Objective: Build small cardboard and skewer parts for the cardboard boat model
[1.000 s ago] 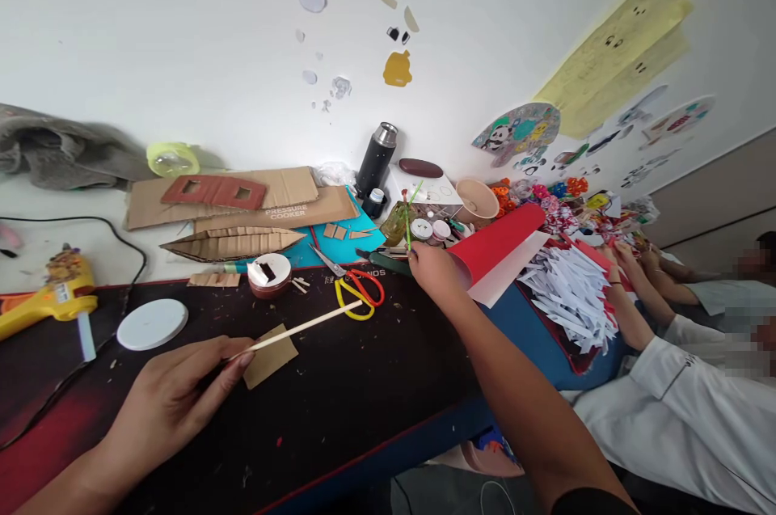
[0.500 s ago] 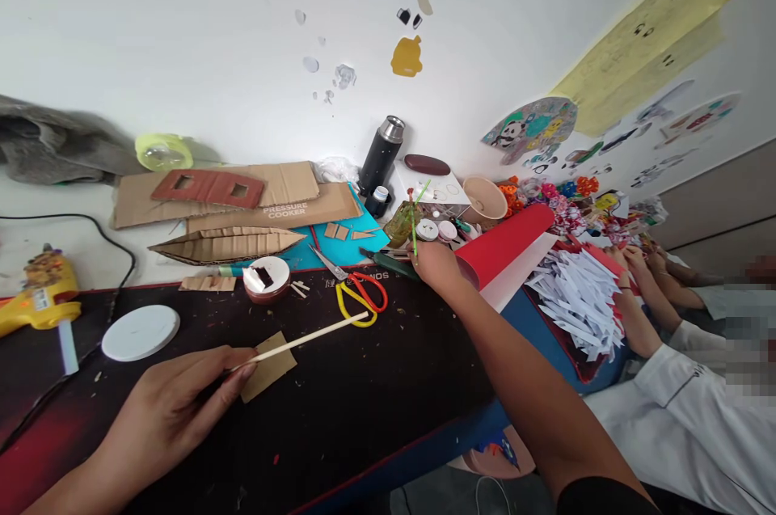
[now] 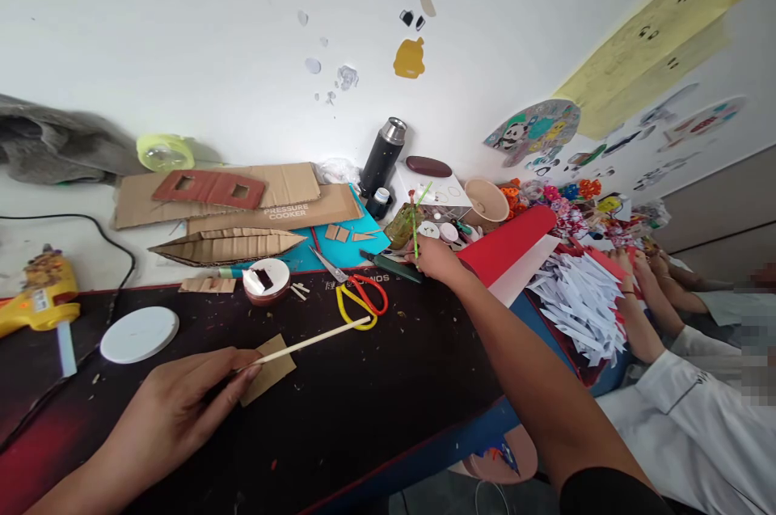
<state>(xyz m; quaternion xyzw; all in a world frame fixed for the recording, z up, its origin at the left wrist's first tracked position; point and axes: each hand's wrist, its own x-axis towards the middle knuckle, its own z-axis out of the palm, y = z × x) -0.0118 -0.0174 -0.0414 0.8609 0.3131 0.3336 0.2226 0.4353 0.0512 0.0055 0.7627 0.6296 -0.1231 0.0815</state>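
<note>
My left hand [image 3: 182, 398] pinches one end of a thin pale wooden stick [image 3: 318, 341]. The stick points right, its far end over the yellow handle of the scissors [image 3: 364, 293]. Below its near part lies a small brown cardboard piece [image 3: 270, 369]. My right hand [image 3: 440, 260] reaches to the back of the table, fingers closed at the lower end of a thin green stick [image 3: 415, 228]; its fingertips are partly hidden. A murky glass jar [image 3: 401, 228] stands just behind. Beside that hand lies a dark green cutter [image 3: 394, 266].
A round container [image 3: 267, 280] of dark brown material and its white lid [image 3: 141, 333] stand left, near a yellow glue gun [image 3: 45, 289]. Behind are a boat-shaped cardboard piece [image 3: 227, 246] and black flask [image 3: 383, 155]. Red paper [image 3: 509, 244] and co-workers' hands [image 3: 634, 280] are right.
The view has shifted slightly. Both hands keep nearly the same places, the left still pinching the wooden stick and the right still by the jar.
</note>
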